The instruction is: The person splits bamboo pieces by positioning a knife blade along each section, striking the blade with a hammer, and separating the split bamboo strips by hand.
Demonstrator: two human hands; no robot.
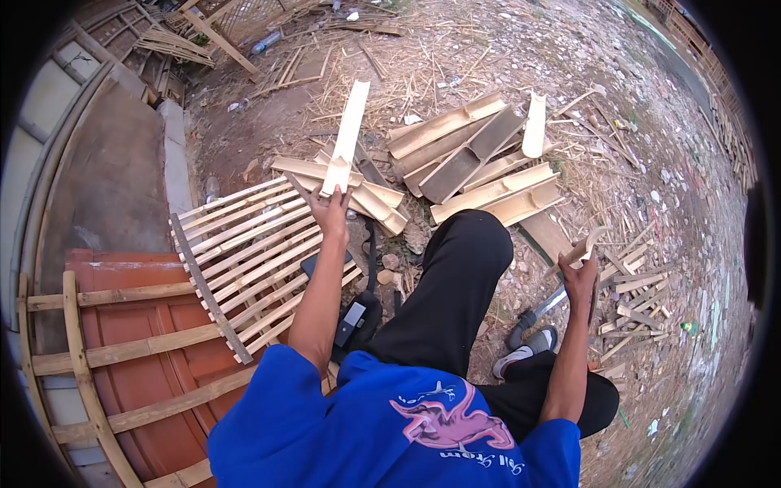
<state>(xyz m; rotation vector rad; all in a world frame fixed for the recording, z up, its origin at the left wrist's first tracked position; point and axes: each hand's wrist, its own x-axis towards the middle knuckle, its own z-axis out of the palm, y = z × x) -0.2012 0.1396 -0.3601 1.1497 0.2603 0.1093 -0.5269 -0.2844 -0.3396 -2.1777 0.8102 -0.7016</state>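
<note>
Evidently both hands are occupied. The left hand (330,213) grips the lower end of a long split bamboo (348,130), fingers closed on it and the hollow side showing; the length points away from the person, above some shorter pieces (382,213). Whether it touches them cannot be told.

Out to the right, the right hand (579,281) is closed around a short piece (587,242) of curved bamboo. Its far end shows, but the hand covers the rest, so its full length is unclear. Near that hand, a pale blade-like strip (553,299) slants down to a dark end beside the shoe (538,340); what it is exactly is hard to make out.

Between the hands, beyond the raised knee (480,244), lies a heap of split halves (488,191), some overlapping. Smaller offcuts (643,285) are scattered past the right hand. On the left, a slatted panel (203,281) partly overlaps a red door (122,325), its near corner hidden behind the arm and blue shirt (390,439). A dark flat object (310,263) is partly covered by the left forearm, and a black pouch (358,317) is cut off by the leg.
</note>
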